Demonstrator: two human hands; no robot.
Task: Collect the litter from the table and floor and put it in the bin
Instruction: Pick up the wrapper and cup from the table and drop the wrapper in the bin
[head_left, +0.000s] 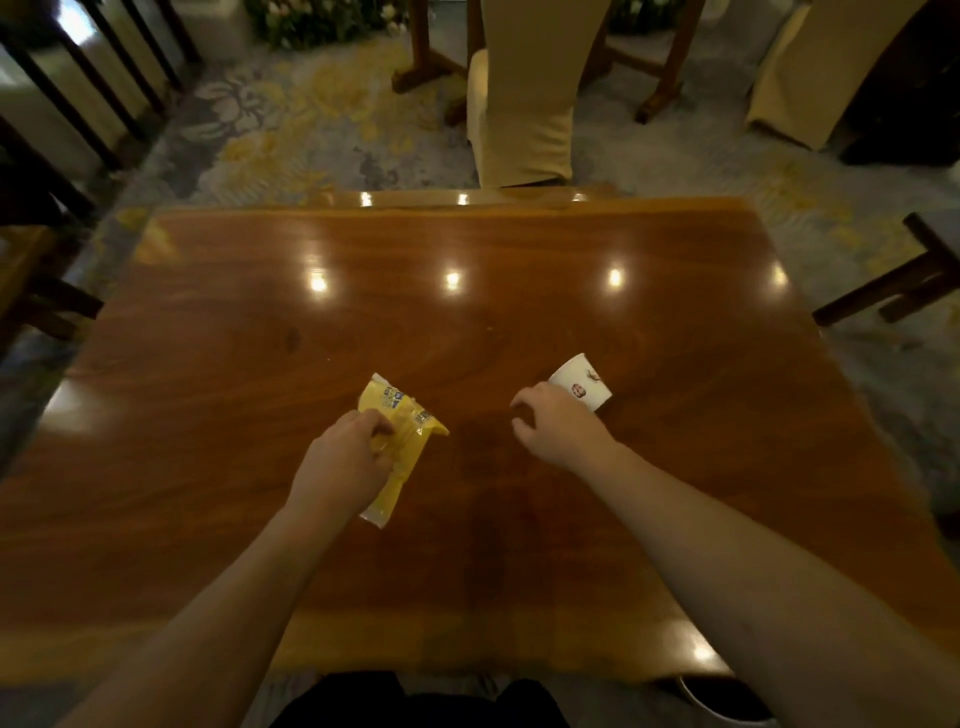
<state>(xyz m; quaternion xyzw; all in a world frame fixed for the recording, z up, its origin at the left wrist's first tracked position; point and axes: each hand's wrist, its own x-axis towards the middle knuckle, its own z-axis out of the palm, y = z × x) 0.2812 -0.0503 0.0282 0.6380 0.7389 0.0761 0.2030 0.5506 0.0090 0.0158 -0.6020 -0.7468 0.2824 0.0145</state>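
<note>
A crumpled yellow wrapper (399, 447) lies near the middle of the glossy wooden table (467, 312); my left hand (345, 457) pinches it at its middle. A white paper cup (582, 382) with a small printed picture lies on its side to the right. My right hand (558, 423) rests just in front of the cup with fingers curled, touching or nearly touching its near end; I cannot tell whether it grips the cup. At the bottom right, under the table's near edge, shows the white rim of a bin (722, 701).
A chair in a cream cover (524, 104) stands beyond the table's far edge, another cream-covered chair (810, 78) at the far right. Dark wooden chair parts (893, 291) jut in at right and dark rails (78, 104) at left. Patterned carpet surrounds the table.
</note>
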